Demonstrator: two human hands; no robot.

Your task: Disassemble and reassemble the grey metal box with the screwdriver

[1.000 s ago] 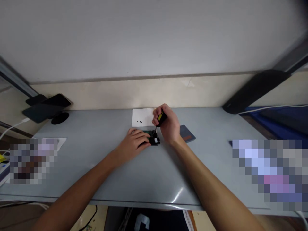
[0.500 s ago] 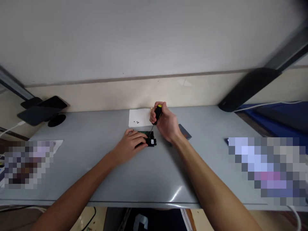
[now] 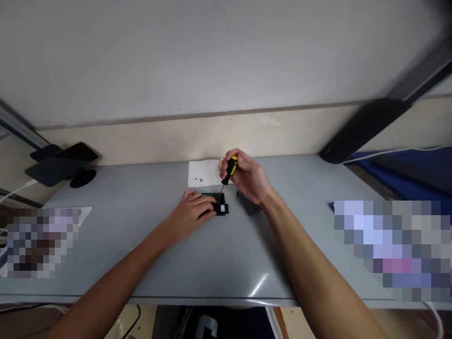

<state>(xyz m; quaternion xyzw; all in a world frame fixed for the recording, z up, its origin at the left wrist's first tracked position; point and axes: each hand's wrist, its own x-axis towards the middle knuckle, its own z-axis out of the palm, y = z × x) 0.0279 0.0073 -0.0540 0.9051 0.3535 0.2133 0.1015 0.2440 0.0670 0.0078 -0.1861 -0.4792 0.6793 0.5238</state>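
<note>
My right hand (image 3: 249,176) is wrapped round the black and yellow handle of a screwdriver (image 3: 230,167). Its thin shaft slants down to a small black device (image 3: 221,208) with a green circuit board showing; the exact contact of the tip is too small to make out. Lying over the left part of that device, my left hand (image 3: 192,210) holds it against the table with fingers bent across it. A dark flat panel (image 3: 248,206) rests on the table, partly under my right wrist.
Behind the device lies a white sheet of paper (image 3: 206,169) with several tiny dark screws (image 3: 201,179). A phone-like screen on a stand (image 3: 63,162) is at the left of the grey table (image 3: 141,193). A black cylindrical object (image 3: 360,132) leans at the right. Blurred-out sheets flank both sides.
The screwdriver handle has turned in my right hand, showing more yellow. My right wrist has swung to the right, uncovering more of the dark panel. My left hand stays on the device.
</note>
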